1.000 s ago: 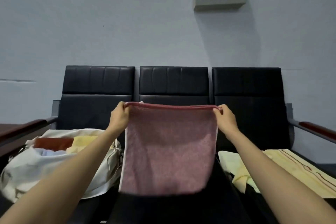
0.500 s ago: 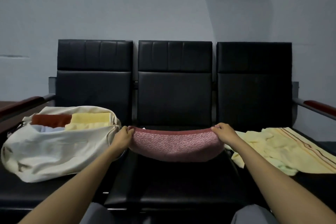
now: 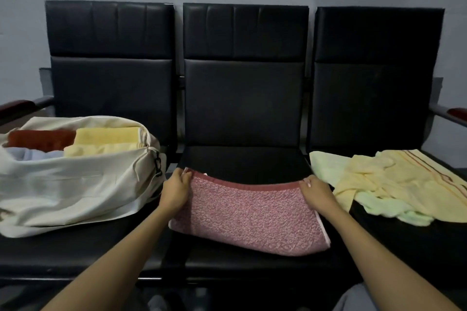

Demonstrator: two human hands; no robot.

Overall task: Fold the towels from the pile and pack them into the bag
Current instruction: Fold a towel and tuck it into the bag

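Towel [image 3: 252, 219] between left grip [image 3: 176, 190] and right grip [image 3: 317, 192]

Bag [image 3: 63, 192] on left seat [image 3: 75, 242], towels [image 3: 106, 139] inside, single towel [image 3: 252, 214] on middle seat [image 3: 242, 161], pile [image 3: 394, 179] of seemingly two on right

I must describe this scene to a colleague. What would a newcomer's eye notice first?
First, the pink textured cloth towel spread on the middle seat of the black padded bench, with the left hand and the right hand pinching its far corners. Next, the cream fabric bag on the left seat, open and holding folded rust-red and yellow towels. On the right seat lies a loose pile of pale yellow and green towels.
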